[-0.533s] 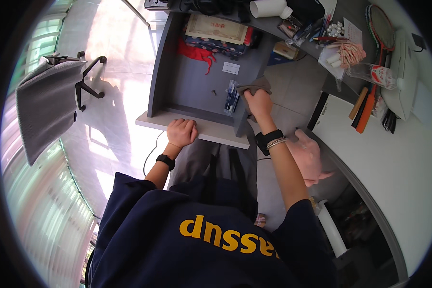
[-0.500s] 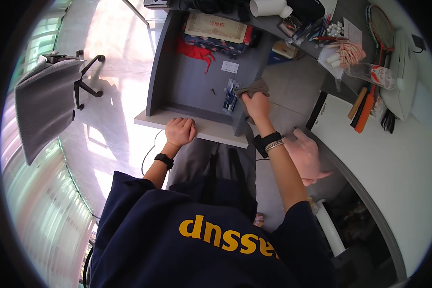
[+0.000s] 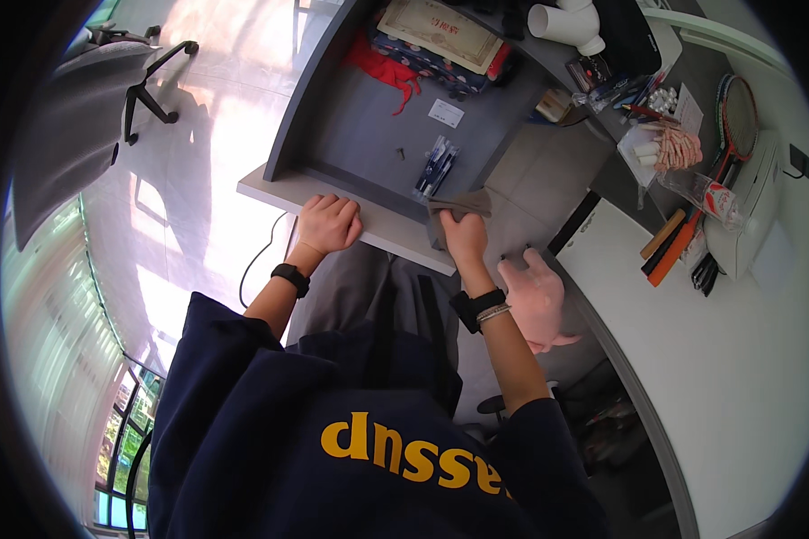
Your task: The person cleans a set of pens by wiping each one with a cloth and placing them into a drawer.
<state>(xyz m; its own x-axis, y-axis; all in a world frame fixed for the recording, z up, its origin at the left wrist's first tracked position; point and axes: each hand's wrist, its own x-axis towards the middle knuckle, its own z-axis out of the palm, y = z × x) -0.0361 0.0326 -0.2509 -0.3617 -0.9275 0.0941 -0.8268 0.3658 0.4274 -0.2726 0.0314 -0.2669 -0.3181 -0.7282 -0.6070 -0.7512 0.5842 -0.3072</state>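
Note:
A grey drawer (image 3: 360,135) stands pulled out before me. My left hand (image 3: 329,225) is closed over the top edge of its pale drawer front (image 3: 391,229). At the drawer's right front corner, my right hand (image 3: 465,241) grips a grey-brown cloth (image 3: 466,203), which lies over the side wall's edge. Inside, close to the cloth, is a clear pack of pens (image 3: 437,167). A small dark piece (image 3: 400,154) and a white card (image 3: 446,113) lie on the drawer bottom. Farther back are a red cloth (image 3: 385,70) and a dotted dark-blue bundle (image 3: 433,65) under a cream certificate (image 3: 445,31).
On the desk at the right are a white bottle (image 3: 566,27), a pink bundle of sticks (image 3: 677,148), a plastic bottle (image 3: 706,198), a racket (image 3: 737,117) and an orange brush (image 3: 672,256). A pink plush toy (image 3: 535,301) is below right; a grey chair (image 3: 76,126) stands left.
My right hand has drawn the cloth along the drawer's right wall toward me, to the front corner. My left hand stays on the drawer front. The whole view has shifted and turned slightly.

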